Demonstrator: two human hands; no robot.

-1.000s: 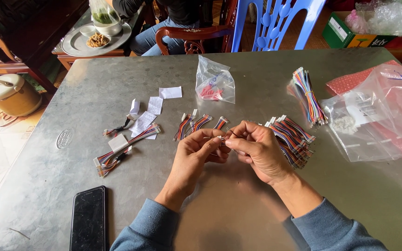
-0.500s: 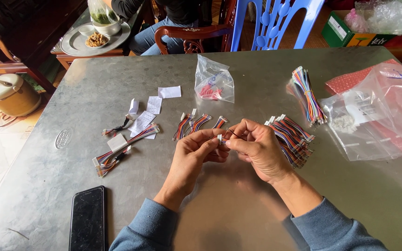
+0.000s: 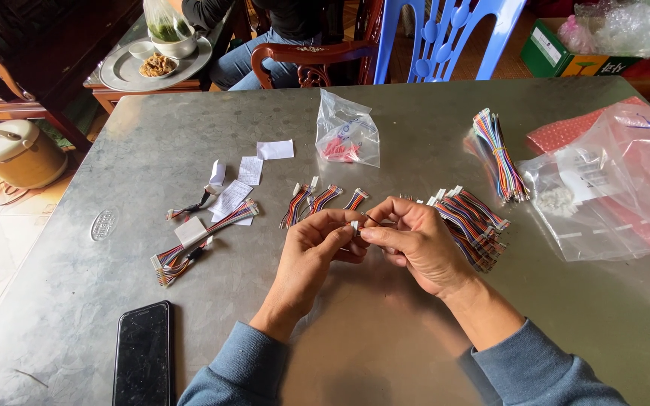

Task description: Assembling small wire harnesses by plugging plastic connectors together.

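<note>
Head view shows our left hand (image 3: 311, 252) and right hand (image 3: 415, 244) meeting fingertip to fingertip, both pinched shut on a small white connector (image 3: 355, 225); loose wire harnesses (image 3: 323, 200) lie just beyond, a clear bag (image 3: 347, 131) farther.

small white connector (image 3: 355, 225), pinched between fingertips

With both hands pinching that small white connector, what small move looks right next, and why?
Probably press the thin wire end into the white connector: the left hand and right hand meet fingertip to fingertip on it, just above the metal table.
</note>
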